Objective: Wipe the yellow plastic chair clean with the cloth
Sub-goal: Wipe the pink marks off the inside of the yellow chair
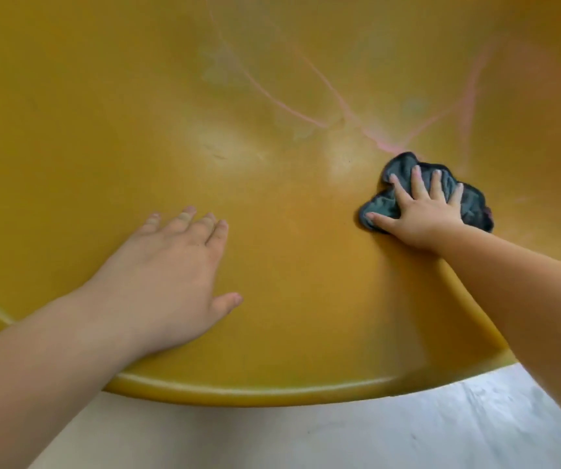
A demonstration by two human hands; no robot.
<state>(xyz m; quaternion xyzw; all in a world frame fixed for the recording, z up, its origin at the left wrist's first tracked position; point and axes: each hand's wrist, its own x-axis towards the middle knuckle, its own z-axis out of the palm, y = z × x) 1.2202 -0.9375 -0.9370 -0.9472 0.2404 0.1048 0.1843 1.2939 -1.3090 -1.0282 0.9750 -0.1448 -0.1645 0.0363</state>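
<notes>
The yellow plastic chair point(103, 113) fills most of the view, seen from close above its seat. Pink scribbled lines point(309, 76) and pale smudges run across its upper middle and right. A crumpled dark grey-blue cloth point(404, 167) lies on the seat at the right. My right hand point(421, 211) presses flat on the cloth with fingers spread, just below the end of the pink lines. My left hand point(174, 265) rests flat on the bare seat at the left, fingers apart, holding nothing.
The chair's rounded front rim point(255, 394) curves along the bottom. Below it lies a pale grey floor point(407, 434). Both forearms reach in from the lower corners.
</notes>
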